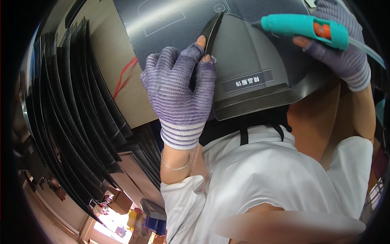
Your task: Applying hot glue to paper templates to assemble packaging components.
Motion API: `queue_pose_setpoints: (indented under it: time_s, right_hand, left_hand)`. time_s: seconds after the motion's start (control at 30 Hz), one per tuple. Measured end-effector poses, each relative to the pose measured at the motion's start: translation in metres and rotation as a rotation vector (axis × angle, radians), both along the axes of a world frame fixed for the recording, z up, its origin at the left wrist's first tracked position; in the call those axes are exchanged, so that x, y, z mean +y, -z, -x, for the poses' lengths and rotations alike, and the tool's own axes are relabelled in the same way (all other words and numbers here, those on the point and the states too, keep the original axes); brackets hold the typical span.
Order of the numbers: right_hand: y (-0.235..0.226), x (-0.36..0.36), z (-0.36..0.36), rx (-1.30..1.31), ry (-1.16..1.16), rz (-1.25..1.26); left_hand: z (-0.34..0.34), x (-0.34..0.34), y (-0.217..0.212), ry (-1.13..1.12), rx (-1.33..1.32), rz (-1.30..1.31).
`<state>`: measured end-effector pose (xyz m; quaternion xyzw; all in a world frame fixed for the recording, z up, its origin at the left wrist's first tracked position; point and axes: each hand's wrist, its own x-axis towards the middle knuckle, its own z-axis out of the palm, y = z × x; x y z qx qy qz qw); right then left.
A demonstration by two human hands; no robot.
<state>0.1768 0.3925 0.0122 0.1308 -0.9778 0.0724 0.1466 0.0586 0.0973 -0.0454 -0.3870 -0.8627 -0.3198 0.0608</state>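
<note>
My left hand [178, 89], in a purple striped fingerless glove, pinches the black upright edge along the left side of a grey panel piece [252, 53]. The piece tapers to a narrow far end and has a small dark label [247, 81] near its wide end. In a matching glove, my right hand [345, 61] is closed around a teal glue gun [284, 25] with an orange part in its middle. The gun's tip points left, close to the far right edge of the grey piece. Whether the tip touches it I cannot tell.
Beneath the work lies a dark patterned sheet [162, 38] with white outlines. A black curved rim [260, 101] runs along its near side. Many black curved panels [77, 93] stand stacked at the left. A red strip [123, 77] hangs by the beige board, and a pale cord [367, 51] trails from the gun.
</note>
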Motion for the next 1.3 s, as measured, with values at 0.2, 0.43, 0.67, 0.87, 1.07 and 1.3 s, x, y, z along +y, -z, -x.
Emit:
queue_pose_setpoints:
  time_s: [0.2,0.43,0.67,0.87,1.07,1.3]
  right_hand:
    - [0.000,-0.008,0.004,-0.045,0.019,0.067]
    - [0.003,-0.009,0.013,-0.060,0.057,0.117]
    - [-0.009,0.015,-0.030,-0.094,-0.002,0.005]
    - [-0.008,0.005,-0.018,-0.320,0.184,0.235]
    - [0.034,0.023,-0.072,-0.400,0.473,0.638]
    - [-0.029,-0.002,-0.030,-0.316,0.000,0.152]
  left_hand:
    - [0.000,-0.002,0.003,-0.005,0.009,0.006]
    - [0.001,0.000,0.005,0.002,0.006,-0.014]
    - [0.002,0.003,0.003,0.023,0.030,-0.061]
    - [0.001,0.009,0.005,0.035,-0.001,-0.060]
    - [0.001,-0.001,0.006,0.011,0.000,-0.058]
    - [0.003,0.003,0.008,0.043,0.017,-0.146]
